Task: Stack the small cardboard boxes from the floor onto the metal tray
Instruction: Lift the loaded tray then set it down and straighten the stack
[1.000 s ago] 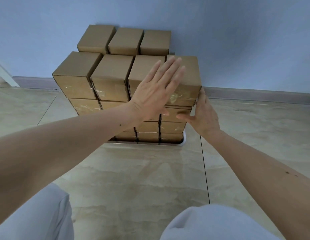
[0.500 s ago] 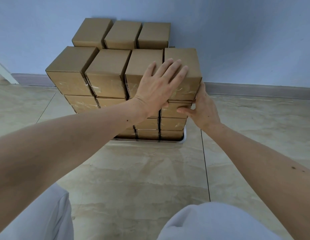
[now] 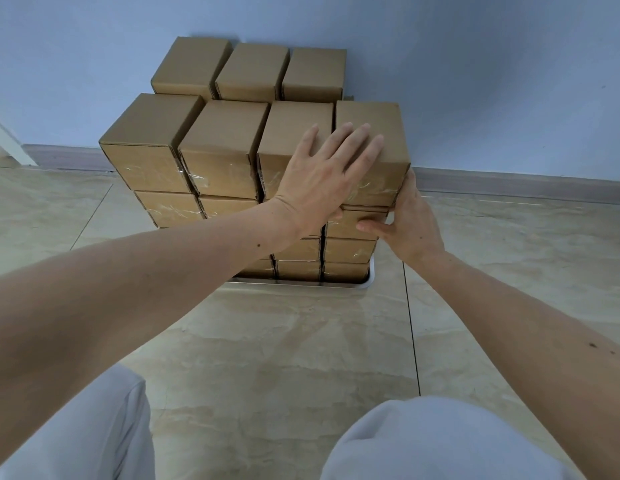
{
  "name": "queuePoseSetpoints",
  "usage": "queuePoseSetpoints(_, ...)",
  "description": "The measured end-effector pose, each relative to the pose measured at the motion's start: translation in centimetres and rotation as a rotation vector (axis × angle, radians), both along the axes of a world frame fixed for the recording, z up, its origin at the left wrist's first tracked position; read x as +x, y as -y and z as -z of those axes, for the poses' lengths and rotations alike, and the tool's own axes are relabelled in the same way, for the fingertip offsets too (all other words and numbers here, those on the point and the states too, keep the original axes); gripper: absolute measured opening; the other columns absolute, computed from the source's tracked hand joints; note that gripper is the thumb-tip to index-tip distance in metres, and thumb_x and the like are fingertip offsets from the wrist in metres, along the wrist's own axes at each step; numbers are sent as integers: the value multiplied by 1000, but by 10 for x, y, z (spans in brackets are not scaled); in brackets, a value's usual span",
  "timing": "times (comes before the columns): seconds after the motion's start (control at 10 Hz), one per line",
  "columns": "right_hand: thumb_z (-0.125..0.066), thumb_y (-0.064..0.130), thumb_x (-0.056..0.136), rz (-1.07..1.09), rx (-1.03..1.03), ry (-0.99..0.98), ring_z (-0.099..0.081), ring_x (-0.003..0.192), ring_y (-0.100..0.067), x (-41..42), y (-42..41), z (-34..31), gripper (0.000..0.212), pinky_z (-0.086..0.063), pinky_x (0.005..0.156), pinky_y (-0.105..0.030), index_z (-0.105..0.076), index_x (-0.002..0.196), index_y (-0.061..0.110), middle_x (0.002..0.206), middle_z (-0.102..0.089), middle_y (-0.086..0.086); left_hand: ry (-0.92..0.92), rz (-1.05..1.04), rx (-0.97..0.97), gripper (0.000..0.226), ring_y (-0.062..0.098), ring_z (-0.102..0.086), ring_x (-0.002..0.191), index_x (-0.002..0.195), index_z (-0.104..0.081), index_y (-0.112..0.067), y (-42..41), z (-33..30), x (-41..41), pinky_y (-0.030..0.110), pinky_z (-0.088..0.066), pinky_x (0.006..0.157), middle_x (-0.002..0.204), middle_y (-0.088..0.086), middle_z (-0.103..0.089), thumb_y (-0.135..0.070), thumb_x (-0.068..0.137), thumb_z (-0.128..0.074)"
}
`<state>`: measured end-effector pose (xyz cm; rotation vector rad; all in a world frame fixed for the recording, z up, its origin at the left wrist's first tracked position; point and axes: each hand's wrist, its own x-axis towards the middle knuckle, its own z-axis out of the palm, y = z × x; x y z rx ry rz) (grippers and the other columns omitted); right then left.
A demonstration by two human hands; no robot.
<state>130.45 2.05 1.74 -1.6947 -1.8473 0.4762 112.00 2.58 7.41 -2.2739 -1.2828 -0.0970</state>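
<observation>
Hands flat, holding nothing: left hand [image 3: 322, 181] and right hand [image 3: 410, 225] nudging corner box [image 3: 369, 129]; overpush could topple the stack.

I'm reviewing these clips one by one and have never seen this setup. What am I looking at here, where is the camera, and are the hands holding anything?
There is no machine here: these are a person's two bare hands, filmed by one wide-angle camera worn on the head, looking forward and down. The pale shapes at the bottom are the person's knees.

Against the blue wall, a stack of small cardboard boxes stands on a metal tray, of which only the near rim shows, on a tiled floor.

The left hand lies flat, fingers straight, across the front and top of the top right box. The right hand rests against that column's right side, thumb on the box below. Neither hand curls around anything; they seem to be pressing the box into line.
</observation>
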Motion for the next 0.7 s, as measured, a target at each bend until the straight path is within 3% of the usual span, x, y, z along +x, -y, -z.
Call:
queuePoseSetpoints(0.2, -93, 40, 65, 35, 7, -13, -53, 130, -25, -2, 4, -4, 124, -52, 93, -43, -14, 158, 16, 148, -49, -3, -15, 25, -9, 129, 31, -9, 155, 156, 9, -14, 0, -2, -4, 56, -14, 123, 168, 12, -8, -55, 72, -81)
queuePoseSetpoints(0.3, -93, 42, 63, 70, 10, -21, -52, 132, -26, -5, 6, -7, 128, -53, 95, -49, -12, 158, 17, 152, -44, -3, -23, 39, 40, 131, 31, -5, 155, 156, 6, -11, -1, -1, -8, 56, -13, 123, 168, 12, -6, -63, 71, -78)
queuePoseSetpoints(0.5, -95, 45, 59, 122, -15, 3, -48, 133, -28, -12, 13, -10, 135, -51, 99, -49, -10, 159, 12, 155, -35, -9, 10, 52, 67, 133, 31, -3, 155, 159, -1, -9, 8, -1, -21, 59, -9, 123, 168, 12, -4, -69, 68, -76)
queuePoseSetpoints(0.7, -94, 46, 59, 196, -35, -56, -28, 147, -28, -19, 21, -19, 146, -37, 114, -46, 5, 160, 14, 161, -21, -13, 113, 50, 17, 130, 29, -2, 156, 159, 0, -9, 21, -13, -56, 59, -6, 123, 169, 12, -2, -74, 71, -70)
